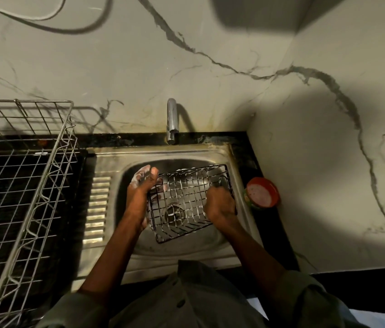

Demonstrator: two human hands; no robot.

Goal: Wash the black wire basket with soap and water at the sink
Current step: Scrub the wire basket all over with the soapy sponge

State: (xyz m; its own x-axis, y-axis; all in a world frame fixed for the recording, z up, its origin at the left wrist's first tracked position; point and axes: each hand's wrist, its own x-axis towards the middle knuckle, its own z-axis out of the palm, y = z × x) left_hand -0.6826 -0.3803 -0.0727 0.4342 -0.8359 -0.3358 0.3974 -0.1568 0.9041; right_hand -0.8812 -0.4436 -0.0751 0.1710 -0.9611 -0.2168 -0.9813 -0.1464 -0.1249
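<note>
I have the black wire basket (188,200) down inside the steel sink (219,253), tipped so its open side faces up toward me and its far rim sits higher than the near corner. Through its mesh I can see the drain (175,214) beneath it. White suds cling to the wires.

My left hand (140,190) is on the basket's left edge. The thumb sticks up past the far-left corner, the palm lies along the side wall, and the fingers wrap down around the wires, so the hand is closed on the basket. Foam coats the fingers and the back of the hand near the top. That forearm comes in from the lower left and runs up across the sink's front rim.

My right hand (221,204) is balled into a fist at the basket's right side, knuckles toward me, wrist bent down over the right wall. It seems to be clutching something against the wire, perhaps a scrubber, but the fist hides it and I cannot tell what. That forearm reaches in from the lower right.

The tap (172,120) stands behind the sink, spout pointing down over the back rim. On the dark counter just right of the sink sits a round red tub (262,192) holding pinkish soap. Left of the sink, beside the ribbed draining board, stands a large silver wire rack (24,185).
</note>
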